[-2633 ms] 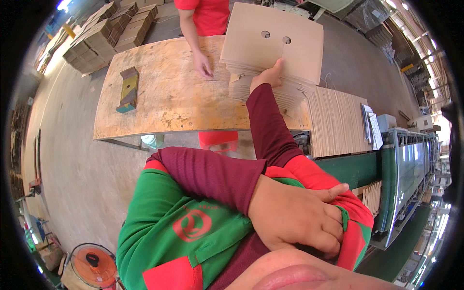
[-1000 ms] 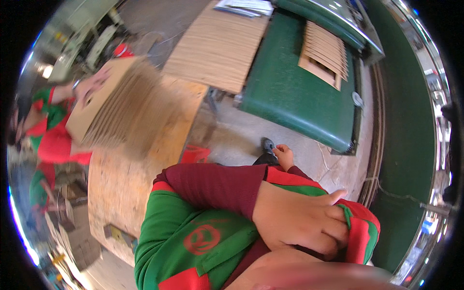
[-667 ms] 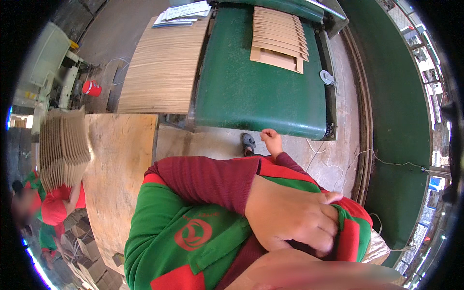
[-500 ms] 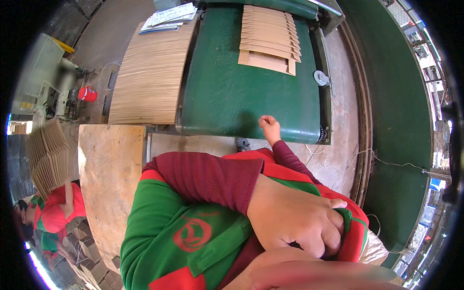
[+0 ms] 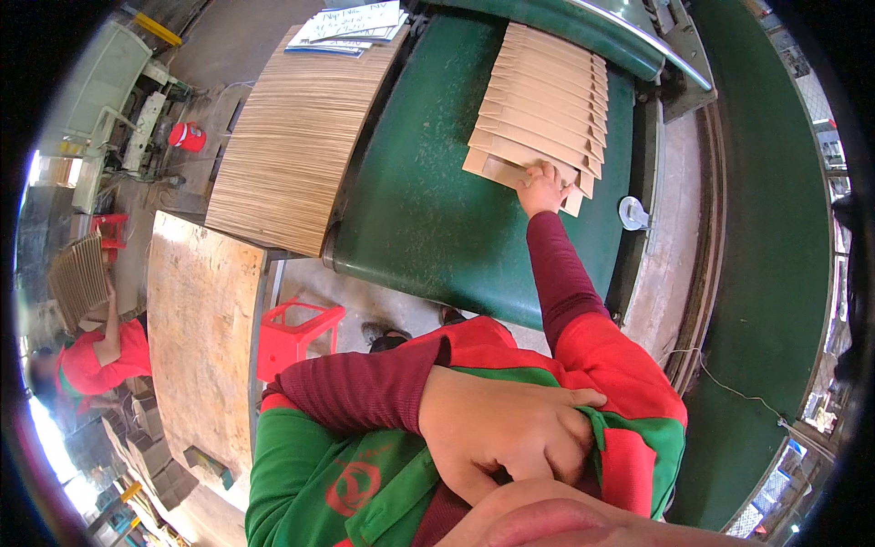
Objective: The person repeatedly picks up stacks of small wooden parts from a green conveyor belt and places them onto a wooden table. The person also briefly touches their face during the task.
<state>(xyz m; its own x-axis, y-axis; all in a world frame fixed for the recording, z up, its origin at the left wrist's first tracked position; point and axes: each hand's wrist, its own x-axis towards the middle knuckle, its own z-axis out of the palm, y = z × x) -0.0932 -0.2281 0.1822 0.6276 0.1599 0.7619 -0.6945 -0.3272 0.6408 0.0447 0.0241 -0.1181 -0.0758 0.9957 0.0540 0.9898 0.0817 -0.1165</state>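
Note:
My right hand [image 5: 544, 189] reaches out over the green conveyor belt [image 5: 410, 201]. Its fingers are spread and rest on the nearest of several overlapping flat cardboard blanks [image 5: 538, 118], which lie in a row running away under the roller. The nearest blank shows a cut-out gap, partly covered by the hand. Close to my chest, my left hand [image 5: 506, 433] is closed on the front edge of my red and green jacket [image 5: 629, 465]; its fingertips are partly hidden in the cloth.
Left of the belt stands a tall stack of cardboard sheets [image 5: 301, 137] with papers [image 5: 351, 25] on top. Nearer are a wooden tabletop [image 5: 200, 319] and a red stool [image 5: 296, 337]. At far left a person [image 5: 114, 351] holds a cardboard bundle [image 5: 79, 278].
My right hand has moved forward from above the belt's near end onto the nearest cardboard blank. My left hand still grips the jacket. The view has shifted, bringing the red stool into sight.

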